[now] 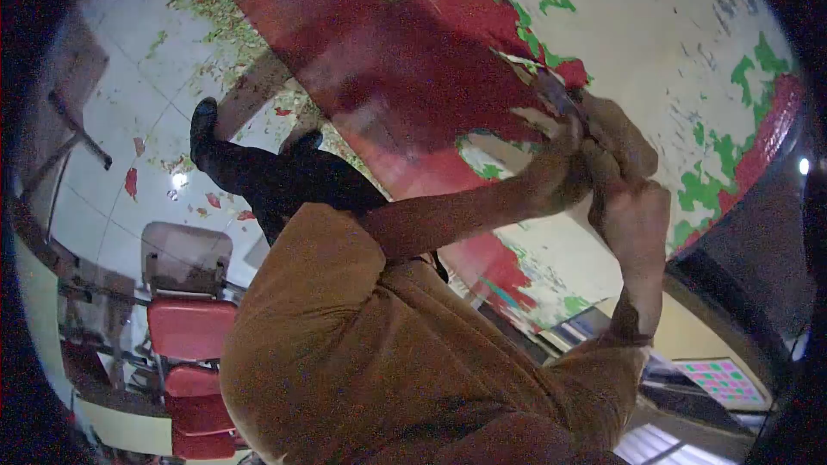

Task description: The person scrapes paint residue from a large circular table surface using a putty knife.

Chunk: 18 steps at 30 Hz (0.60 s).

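Observation:
Both of my hands are close together in front of a wall (413, 60) with patchy red, white and green paint. My left hand (556, 159) reaches in from the left, its fingers closed around a dark scraper-like tool (558, 93). A thin bright edge at the tool's far end lies against the red paint. Just right of it, my right hand (624, 164) is bent at the wrist and closed, touching the left hand. The grip area is dim and blurred, so part of the tool is hidden behind my fingers.
Paint flakes (224, 30) are scattered over the tiled floor (112, 146) along the wall's foot. My dark-trousered legs (293, 181) extend to the upper left. Red chairs (191, 329) stand at lower left. A panel with coloured squares (722, 381) is at lower right.

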Tool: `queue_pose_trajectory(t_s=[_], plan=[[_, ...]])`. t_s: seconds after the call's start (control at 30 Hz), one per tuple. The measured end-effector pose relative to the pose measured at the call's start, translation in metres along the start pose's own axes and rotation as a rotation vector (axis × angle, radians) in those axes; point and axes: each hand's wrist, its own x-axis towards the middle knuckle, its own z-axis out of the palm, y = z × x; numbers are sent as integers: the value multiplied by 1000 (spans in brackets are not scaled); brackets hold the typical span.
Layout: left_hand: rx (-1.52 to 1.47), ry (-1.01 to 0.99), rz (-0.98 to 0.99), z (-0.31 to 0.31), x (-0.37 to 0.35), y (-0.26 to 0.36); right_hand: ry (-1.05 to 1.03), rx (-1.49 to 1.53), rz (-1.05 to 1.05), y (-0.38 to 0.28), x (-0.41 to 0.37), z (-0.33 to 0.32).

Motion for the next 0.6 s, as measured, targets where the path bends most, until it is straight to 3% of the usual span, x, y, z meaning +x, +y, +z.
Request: queue_pose_trajectory(t_s=[0.1, 0.13, 0.2, 0.33, 0.4, 0.5, 0.6], plan=[[74, -193, 55, 20, -6, -1, -86, -68, 47, 1, -13, -2], [0, -25, -145, 23, -13, -6, -40, -80, 35, -1, -20, -11], [-37, -76, -179, 21, -6, -22, 21, -106, 27, -2, -27, -29], [-72, -5, -152, 27, -4, -23, -114, -153, 60, -4, -17, -35], [-109, 139, -172, 35, -16, -10, -153, -183, 17, -5, -13, -34], [-121, -114, -192, 7, -10, -10, -126, -119, -68, 14, -18, -18], [-76, 71, -138, 46, -16, -23, -93, -89, -41, 13, -18, -30]])
